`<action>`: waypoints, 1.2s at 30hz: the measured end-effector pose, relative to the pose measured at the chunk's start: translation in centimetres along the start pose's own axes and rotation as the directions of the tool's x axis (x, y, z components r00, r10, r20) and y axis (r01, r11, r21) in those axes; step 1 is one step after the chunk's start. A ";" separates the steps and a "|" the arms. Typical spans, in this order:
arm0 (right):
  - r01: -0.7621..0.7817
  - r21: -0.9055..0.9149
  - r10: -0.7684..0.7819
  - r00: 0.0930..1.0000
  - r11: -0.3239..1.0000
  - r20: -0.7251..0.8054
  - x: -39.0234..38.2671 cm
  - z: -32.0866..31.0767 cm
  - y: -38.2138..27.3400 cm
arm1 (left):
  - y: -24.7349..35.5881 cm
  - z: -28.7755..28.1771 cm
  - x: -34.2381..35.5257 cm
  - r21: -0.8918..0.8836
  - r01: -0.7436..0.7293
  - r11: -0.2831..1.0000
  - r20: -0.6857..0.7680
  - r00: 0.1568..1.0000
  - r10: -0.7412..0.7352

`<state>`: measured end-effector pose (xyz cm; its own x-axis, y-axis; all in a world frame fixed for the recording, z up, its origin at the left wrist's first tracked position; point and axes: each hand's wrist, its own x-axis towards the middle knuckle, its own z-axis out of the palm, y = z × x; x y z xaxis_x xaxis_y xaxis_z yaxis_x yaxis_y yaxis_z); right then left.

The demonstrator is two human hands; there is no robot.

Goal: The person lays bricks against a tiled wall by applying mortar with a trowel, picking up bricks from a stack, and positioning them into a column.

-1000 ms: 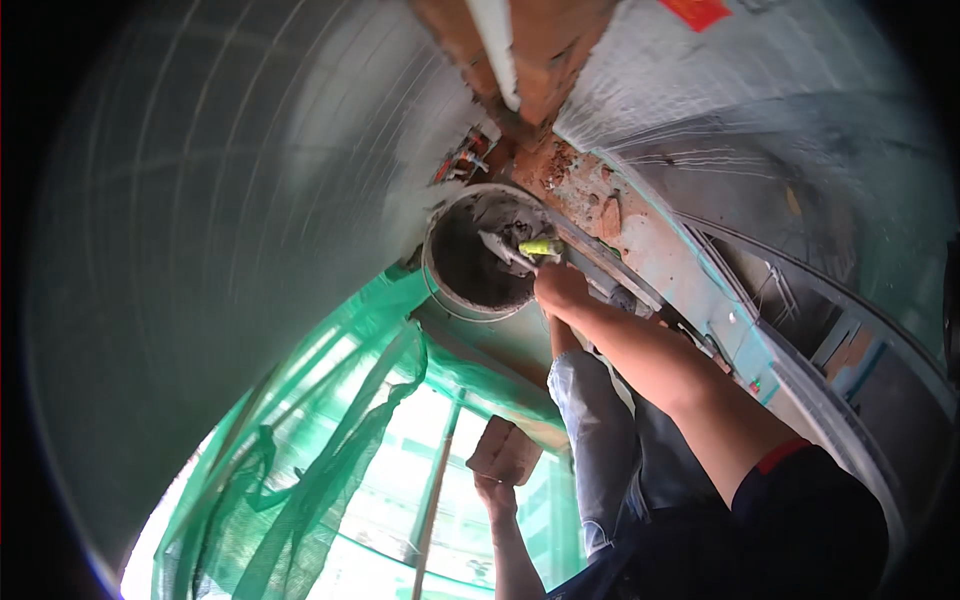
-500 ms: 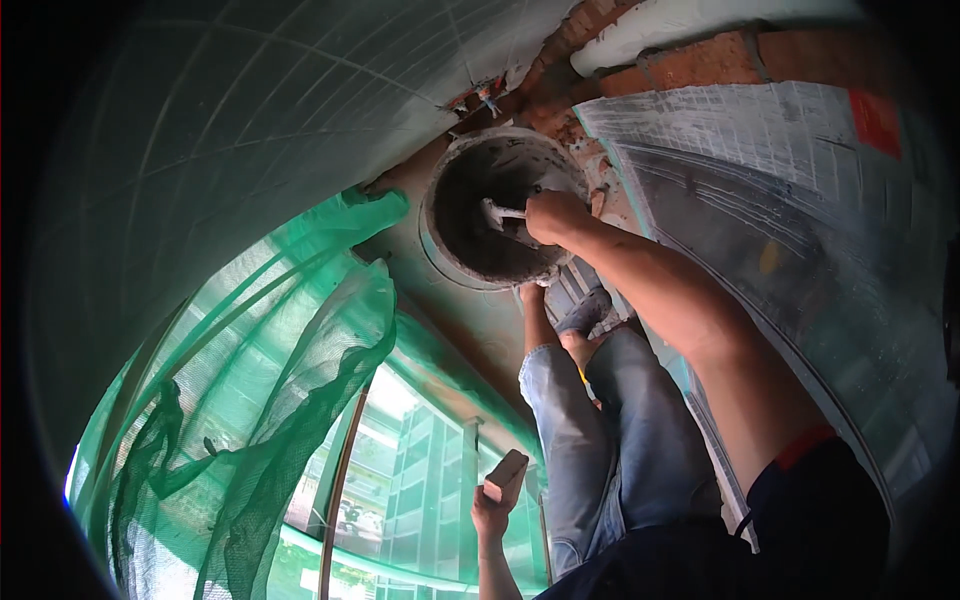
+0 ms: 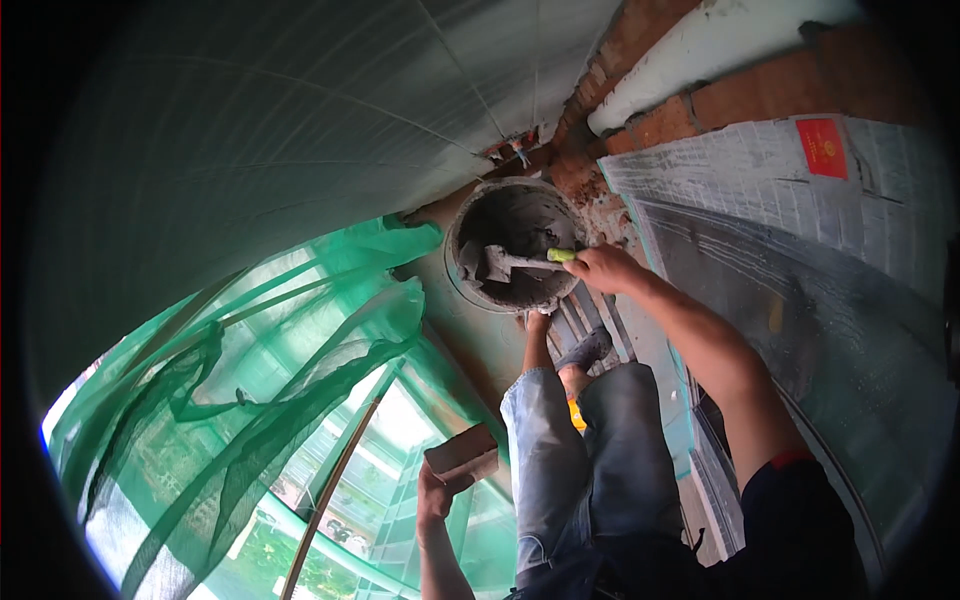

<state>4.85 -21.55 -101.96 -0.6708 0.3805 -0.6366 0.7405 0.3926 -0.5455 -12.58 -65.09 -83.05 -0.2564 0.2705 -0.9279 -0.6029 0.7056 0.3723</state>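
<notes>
My left hand (image 3: 436, 492) grips a brown-grey brick (image 3: 460, 452) at lower centre. My right hand (image 3: 598, 268) is closed on the yellow-green handle of a trowel (image 3: 510, 262). The trowel lies within the rim of a round bucket (image 3: 530, 195), its blade coated in grey mortar at the left side of the opening. More mortar (image 3: 548, 235) sticks to the bucket's inside. Below the bucket are my legs (image 3: 625, 430) in jeans; one foot is partly hidden by it.
Green mesh (image 3: 250, 400) hangs at lower left over an opening. A grey tiled wall (image 3: 250, 130) curves above it. Exposed brickwork (image 3: 760, 80) and a white pipe (image 3: 690, 50) run upper right, beside a panelled surface (image 3: 850, 210) with a red card (image 3: 820, 147). Small fittings (image 3: 515, 150) sit behind the bucket.
The view has turned and shifted. The trowel now shows a broader coated blade at the bucket's left, with its handle visible again. The brick has moved left and changed angle in my left hand.
</notes>
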 end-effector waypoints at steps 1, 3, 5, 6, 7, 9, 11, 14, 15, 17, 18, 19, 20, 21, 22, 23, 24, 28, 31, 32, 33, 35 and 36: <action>0.009 0.054 -0.006 0.998 0.999 -0.056 -2.3 0.1 0.6 | 4.4 2.3 -1.3 0.034 -0.082 0.996 0.131 0.988 0.077; 0.075 0.204 -0.063 0.996 0.976 -0.064 -7.9 -0.7 -0.8 | 6.7 3.8 -4.1 -0.197 -0.321 0.926 0.152 0.923 0.352; 0.077 0.393 -0.021 0.989 0.916 -0.145 -14.1 -1.3 -3.2 | 5.1 2.8 -5.1 -0.395 -0.347 0.850 0.161 0.885 0.436; 0.064 0.493 -0.002 0.992 0.868 -0.125 -17.3 -1.7 -4.2 | 5.5 3.5 -5.8 -0.467 -0.355 0.810 0.163 0.866 0.473; 0.044 0.587 0.019 0.995 0.808 -0.100 -20.6 -2.4 -5.1 | 6.5 4.5 -6.4 -0.534 -0.355 0.767 0.169 0.845 0.508; 0.035 0.787 0.024 0.998 0.616 -0.063 -27.3 -4.7 -8.1 | 8.6 6.3 -7.9 -0.707 -0.218 0.673 0.238 0.822 0.517; 0.132 0.837 -0.034 0.990 0.530 -0.134 -33.0 -6.3 -10.2 | 8.0 6.6 -7.0 -0.820 -0.112 0.562 0.363 0.658 0.660; 0.225 0.855 -0.014 0.969 0.466 -0.248 -39.1 -9.1 -13.6 | 14.1 12.3 -13.1 -0.838 -0.010 0.546 0.354 0.752 0.556; 0.268 0.803 -0.011 0.951 0.532 -0.310 -40.5 -10.0 -14.2 | 15.5 13.5 -14.7 -0.834 -0.014 0.551 0.368 0.730 0.576; 0.391 0.713 -0.072 0.898 0.582 -0.434 -42.0 -11.4 -15.1 | 17.8 15.5 -17.9 -0.828 0.068 0.557 0.432 0.712 0.554; 0.423 0.679 -0.081 0.877 0.600 -0.474 -42.8 -12.3 -15.8 | 18.7 16.2 -19.5 -0.811 0.096 0.577 0.480 0.674 0.562; 0.477 0.618 -0.102 0.835 0.625 -0.540 -43.4 -13.3 -16.5 | 19.3 16.7 -20.8 -0.789 0.115 0.603 0.533 0.616 0.580; 0.548 0.449 -0.158 0.740 0.706 -0.654 -43.9 -14.4 -17.3 | 19.6 17.0 -21.4 -0.776 0.207 0.596 0.598 0.542 0.591; 0.591 0.260 -0.231 0.627 0.763 -0.744 -44.2 -15.5 -17.9 | 20.0 17.2 -22.0 -0.752 0.291 0.592 0.652 0.459 0.603; 0.604 0.237 -0.237 0.599 0.761 -0.764 -44.5 -16.4 -18.1 | 20.8 18.0 -22.9 -0.770 0.257 0.584 0.620 0.516 0.591; 0.578 0.120 -0.258 0.528 0.807 -0.809 -44.9 -17.1 -18.2 | 21.5 18.8 -24.0 -0.788 0.221 0.575 0.582 0.571 0.579; 0.535 0.008 -0.283 0.460 0.845 -0.842 -45.2 -17.8 -18.3 | 21.7 18.7 -24.2 -0.747 0.225 0.626 0.640 0.498 0.584; 0.454 -0.207 -0.384 0.340 0.866 -0.859 -47.7 -20.8 -19.6 | 23.4 18.2 -25.0 -0.668 0.211 0.713 0.729 0.377 0.571; 0.383 -0.357 -0.482 0.308 0.852 -0.820 -49.6 -22.3 -19.7 | 24.6 18.5 -26.1 -0.684 0.218 0.696 0.714 0.393 0.579; 0.373 -0.393 -0.510 0.301 0.841 -0.805 -50.2 -22.9 -19.7 | 25.2 18.4 -26.6 -0.634 0.220 0.741 0.765 0.318 0.560; 0.363 -0.403 -0.513 0.292 0.840 -0.807 -50.6 -23.2 -19.8 | 25.5 18.4 -26.7 -0.630 0.219 0.745 0.770 0.304 0.561; 0.321 -0.444 -0.536 0.317 0.837 -0.782 -51.9 -24.1 -20.5 | 26.2 18.7 -27.0 -0.708 0.120 0.696 0.669 0.431 0.605; 0.285 -0.484 -0.557 0.307 0.827 -0.772 -52.4 -24.4 -20.8 | 26.7 18.7 -27.2 -0.686 0.144 0.713 0.693 0.427 0.581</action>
<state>23.55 -29.22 -43.89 -0.6511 0.5438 0.5295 0.4009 0.8387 -0.3685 -7.58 -41.42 -48.20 0.0637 0.9793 -0.1923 -0.9852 0.0924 0.1444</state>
